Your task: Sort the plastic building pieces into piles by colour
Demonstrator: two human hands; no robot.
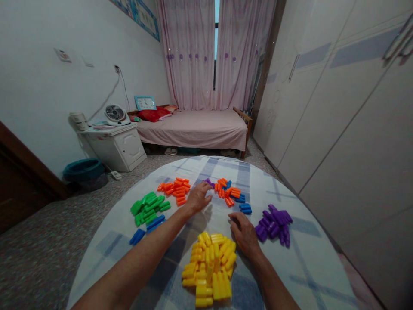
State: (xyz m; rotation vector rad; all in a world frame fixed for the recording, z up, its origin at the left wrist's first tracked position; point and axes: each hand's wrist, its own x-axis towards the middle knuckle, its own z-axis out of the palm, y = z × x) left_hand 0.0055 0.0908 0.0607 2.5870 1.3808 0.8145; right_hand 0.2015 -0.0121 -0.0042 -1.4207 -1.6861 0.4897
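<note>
My left hand (198, 196) reaches across the round cloth-covered table (129, 241) and pinches a purple block (209, 182) at the edge of a mixed heap of orange and blue blocks (229, 192). My right hand (244, 234) rests palm down on the cloth with its fingers lying flat, between the yellow block pile (209, 267) and the purple block pile (275, 223). Sorted piles lie around: orange blocks (176, 188) far left, green blocks (149, 207) left, a few blue blocks (146, 230) near left.
Beyond the table stand a bed (196, 127) with pink cover, a white nightstand (118, 146) with a fan, and a teal basin (83, 170) on the floor. Wardrobe doors (338, 112) line the right side.
</note>
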